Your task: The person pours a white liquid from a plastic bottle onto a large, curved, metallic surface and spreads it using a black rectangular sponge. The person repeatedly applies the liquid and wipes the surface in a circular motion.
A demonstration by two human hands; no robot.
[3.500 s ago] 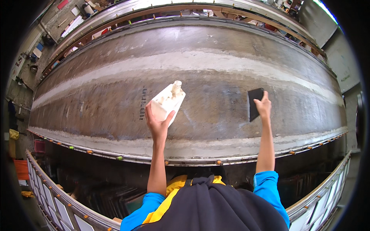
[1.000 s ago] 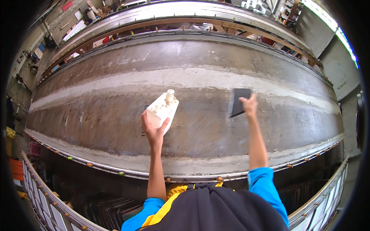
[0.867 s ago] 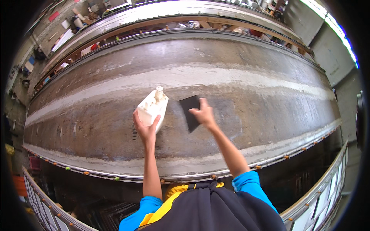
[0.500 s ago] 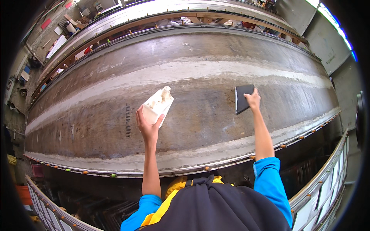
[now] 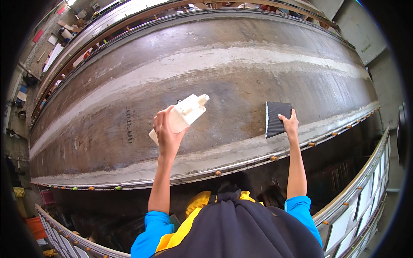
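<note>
A white plastic bottle (image 5: pixel 188 112) is gripped in my left hand (image 5: pixel 167 136), tilted so that its neck points right and away from me. Fingers and thumb wrap round its body above the long brown stained tabletop (image 5: pixel 232 114). My right hand (image 5: pixel 291 124) holds a flat black ribbed pad (image 5: pixel 275 115) with a pale left edge. The thumb lies on the pad's face and the other fingers go behind it. Whether the pad touches the tabletop, I cannot tell.
Pale bands run along the tabletop, and orange and green pegs (image 5: pixel 218 173) line its near edge. Behind me curves a rack with white panels (image 5: pixel 340 228). Another long table (image 5: pixel 129 17) stands beyond, with clutter (image 5: pixel 66 34) at far left.
My left hand has tipped the bottle further over to the right. My right hand has drawn the pad nearer to me and slightly right. The whole view has shifted a little.
</note>
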